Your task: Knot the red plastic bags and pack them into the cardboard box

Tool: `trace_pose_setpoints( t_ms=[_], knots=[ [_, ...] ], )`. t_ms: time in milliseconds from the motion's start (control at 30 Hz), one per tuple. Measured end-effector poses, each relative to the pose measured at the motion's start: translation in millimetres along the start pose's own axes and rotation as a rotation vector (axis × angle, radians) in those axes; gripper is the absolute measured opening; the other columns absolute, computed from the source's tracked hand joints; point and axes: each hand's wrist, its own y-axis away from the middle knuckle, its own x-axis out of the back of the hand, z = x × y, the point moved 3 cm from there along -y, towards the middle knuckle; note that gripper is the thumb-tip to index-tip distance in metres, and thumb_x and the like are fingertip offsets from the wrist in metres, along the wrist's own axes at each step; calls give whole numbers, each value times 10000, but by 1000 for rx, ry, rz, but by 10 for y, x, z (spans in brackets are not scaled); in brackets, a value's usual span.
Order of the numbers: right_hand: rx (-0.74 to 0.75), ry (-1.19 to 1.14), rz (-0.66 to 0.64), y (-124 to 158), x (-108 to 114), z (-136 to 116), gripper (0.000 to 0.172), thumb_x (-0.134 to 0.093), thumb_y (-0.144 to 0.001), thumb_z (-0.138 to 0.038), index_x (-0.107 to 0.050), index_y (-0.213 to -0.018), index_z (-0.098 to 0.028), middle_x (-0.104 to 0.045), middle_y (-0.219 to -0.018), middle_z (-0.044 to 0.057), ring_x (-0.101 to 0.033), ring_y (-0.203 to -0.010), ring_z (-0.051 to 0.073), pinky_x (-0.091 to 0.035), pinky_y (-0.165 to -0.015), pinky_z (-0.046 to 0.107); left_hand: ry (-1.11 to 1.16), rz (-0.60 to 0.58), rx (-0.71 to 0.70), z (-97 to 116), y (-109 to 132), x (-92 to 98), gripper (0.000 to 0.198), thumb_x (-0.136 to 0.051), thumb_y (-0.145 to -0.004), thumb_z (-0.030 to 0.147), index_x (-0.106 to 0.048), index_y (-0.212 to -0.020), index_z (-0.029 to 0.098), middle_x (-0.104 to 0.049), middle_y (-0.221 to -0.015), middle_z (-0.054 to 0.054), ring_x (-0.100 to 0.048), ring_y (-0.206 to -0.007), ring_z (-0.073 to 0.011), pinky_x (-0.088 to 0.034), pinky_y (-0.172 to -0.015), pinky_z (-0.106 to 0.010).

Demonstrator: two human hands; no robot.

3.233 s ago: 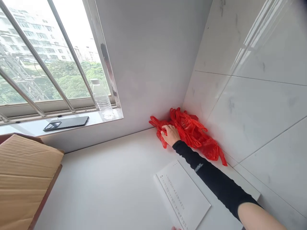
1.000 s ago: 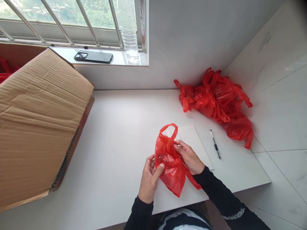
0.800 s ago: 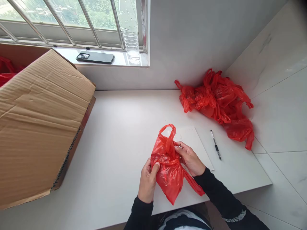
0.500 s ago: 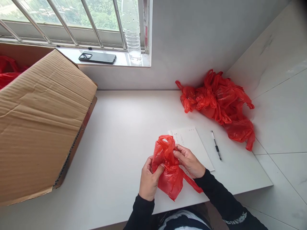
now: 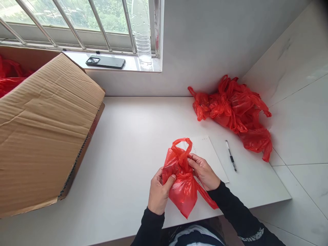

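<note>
A red plastic bag (image 5: pixel 183 194) is held between both hands near the table's front edge. My left hand (image 5: pixel 159 191) grips its left side, thumb on top and fingers behind. On the other side, my right hand (image 5: pixel 203 172) pinches the gathered part below a looped handle; some of its fingertips are hidden by the plastic. One handle loop stands up at the top, and another strip trails to the lower right. Under the bag and right hand lies a sheet of white paper (image 5: pixel 208 153) with small marks, partly covered.
Several crumpled red bags (image 5: pixel 233 106) are heaped at the back right, with a pen (image 5: pixel 231 155) in front. A large cardboard box (image 5: pixel 51 130) holding red bags takes up the left. A phone (image 5: pixel 105 62) and a clear bottle (image 5: pixel 142 41) rest on the sill.
The bag's handle loop has risen and opened wider at the top, and the body looks tauter and smoother. Both hands keep their grip in nearly the same place.
</note>
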Motion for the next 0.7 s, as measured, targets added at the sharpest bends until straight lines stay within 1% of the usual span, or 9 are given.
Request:
trace_pose_setpoints(
  t_ms=[100, 167, 233, 300, 400, 500, 600, 667, 700],
  knots=[
    [-16, 23, -71, 9, -23, -26, 312, -634, -909, -414, -641, -1156, -225, -698, -992, 49, -643, -788, 166, -520, -727, 309, -10, 24, 26, 9, 4, 5, 355, -760, -746, 351, -673, -1030, 158, -711, -1052, -111, -668, -911, -250, -517, -774, -331],
    [-6, 46, -89, 2, -24, -30, 298, -646, -896, -431, -661, -1090, -206, -703, -967, 52, -643, -768, 168, -522, -726, 321, -20, 30, 33, 15, 12, 8, 343, -765, -734, 346, -684, -1011, 161, -718, -1032, -103, -667, -894, -249, -515, -754, -322],
    [24, 67, -55, -7, -11, -29, 276, -671, -872, -443, -677, -976, -188, -708, -920, 50, -638, -739, 166, -516, -711, 317, -22, 24, 31, 20, 20, 5, 320, -767, -728, 343, -694, -983, 164, -723, -1016, -95, -665, -883, -244, -512, -751, -316],
    [48, 76, -11, -5, -8, -35, 272, -690, -851, -451, -676, -918, -189, -709, -891, 44, -636, -723, 166, -508, -695, 308, -17, 11, 27, 25, 28, -5, 317, -767, -728, 344, -697, -984, 170, -725, -1018, -90, -665, -886, -244, -512, -759, -319],
    [41, 81, 4, 35, -51, -74, 309, -631, -876, -490, -673, -1004, -213, -711, -915, 42, -646, -746, 187, -507, -699, 319, -26, 25, 21, 45, 39, -23, 340, -767, -727, 350, -696, -1009, 173, -725, -1034, -92, -668, -895, -253, -513, -758, -323],
    [33, 106, -37, 93, -127, -136, 365, -563, -907, -522, -631, -1126, -238, -696, -1027, 55, -656, -847, 218, -517, -757, 351, -52, 48, 21, 74, 52, -47, 348, -766, -727, 350, -694, -1016, 168, -725, -1028, -94, -670, -892, -254, -514, -753, -323],
    [75, 230, -41, 111, -169, -166, 436, -741, -804, -432, -585, -1168, -250, -677, -1060, 51, -640, -934, 236, -510, -819, 358, -54, 20, 25, 90, 67, -78, 375, -760, -740, 347, -680, -1060, 168, -720, -1032, -94, -667, -885, -246, -519, -765, -327],
    [108, 303, -5, 99, -163, -163, 456, -805, -748, -369, -585, -1129, -248, -674, -999, 36, -628, -910, 229, -505, -813, 349, -48, -10, 21, 92, 82, -89, 382, -748, -756, 348, -671, -1085, 171, -711, -1063, -97, -661, -908, -244, -522, -787, -331],
    [123, 310, 20, 90, -153, -160, 418, -801, -754, -366, -592, -1095, -244, -667, -958, 27, -619, -881, 218, -502, -798, 341, -44, -28, 15, 92, 90, -92, 393, -743, -764, 349, -662, -1107, 175, -701, -1095, -99, -655, -939, -247, -522, -808, -334]
  ],
)
